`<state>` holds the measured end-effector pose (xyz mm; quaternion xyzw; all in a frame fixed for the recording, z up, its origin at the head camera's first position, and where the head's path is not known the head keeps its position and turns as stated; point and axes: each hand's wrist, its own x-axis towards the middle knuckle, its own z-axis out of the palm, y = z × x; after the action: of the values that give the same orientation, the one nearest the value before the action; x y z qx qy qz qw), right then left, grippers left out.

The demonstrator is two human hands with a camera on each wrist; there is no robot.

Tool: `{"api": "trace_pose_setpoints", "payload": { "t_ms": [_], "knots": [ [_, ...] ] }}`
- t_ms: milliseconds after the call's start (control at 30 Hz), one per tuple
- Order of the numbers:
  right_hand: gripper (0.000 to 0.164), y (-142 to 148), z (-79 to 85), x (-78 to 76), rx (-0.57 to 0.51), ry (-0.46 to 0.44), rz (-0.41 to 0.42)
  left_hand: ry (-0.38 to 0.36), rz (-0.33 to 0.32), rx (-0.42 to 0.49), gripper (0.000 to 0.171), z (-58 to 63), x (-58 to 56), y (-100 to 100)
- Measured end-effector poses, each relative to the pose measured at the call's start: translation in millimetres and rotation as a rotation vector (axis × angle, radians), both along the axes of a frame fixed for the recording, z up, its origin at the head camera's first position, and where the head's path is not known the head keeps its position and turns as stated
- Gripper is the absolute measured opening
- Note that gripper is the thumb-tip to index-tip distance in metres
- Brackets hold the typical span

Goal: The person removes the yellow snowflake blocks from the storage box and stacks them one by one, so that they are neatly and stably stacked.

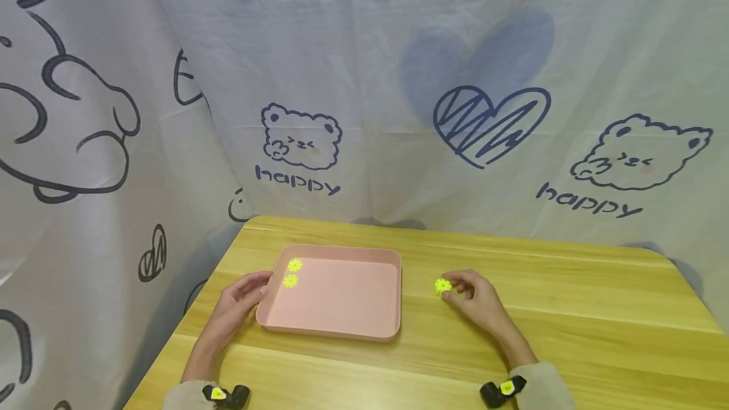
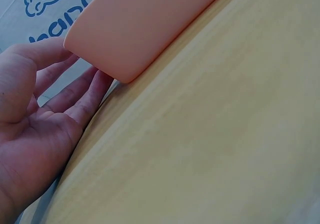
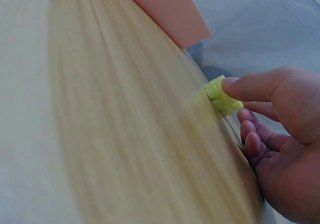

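A shallow pink tray (image 1: 342, 290) rests on the table, with two yellow flower-shaped pieces (image 1: 292, 273) lying flat inside, one above the other near its left wall. My left hand (image 1: 236, 305) is at the tray's left side. In the left wrist view, its fairly straight fingers (image 2: 90, 96) touch the outer wall, and the thumb reaches the rim. To the right of the tray, my right hand (image 1: 475, 302) pinches a small stack of yellow flower-shaped pieces (image 1: 442, 286) between thumb and fingertips. The stack (image 3: 220, 95) shows several layers edge-on, close over the table in the right wrist view.
The wooden table (image 1: 569, 309) reaches out to both sides of the tray. A white curtain (image 1: 370, 163) with bears and hearts hangs behind its far edge and along the left. A small black camera is strapped at each wrist.
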<state>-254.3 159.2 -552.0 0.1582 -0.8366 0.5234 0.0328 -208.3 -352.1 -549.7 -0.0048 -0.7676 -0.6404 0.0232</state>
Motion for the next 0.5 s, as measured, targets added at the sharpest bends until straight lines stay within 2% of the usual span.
{"api": "trace_pose_setpoints", "payload": {
  "t_ms": [500],
  "knots": [
    [0.038,0.4,1.2,0.8,-0.019,-0.004,0.002,-0.002,-0.004,0.016,0.05,0.7,0.0,-0.1]
  ]
}}
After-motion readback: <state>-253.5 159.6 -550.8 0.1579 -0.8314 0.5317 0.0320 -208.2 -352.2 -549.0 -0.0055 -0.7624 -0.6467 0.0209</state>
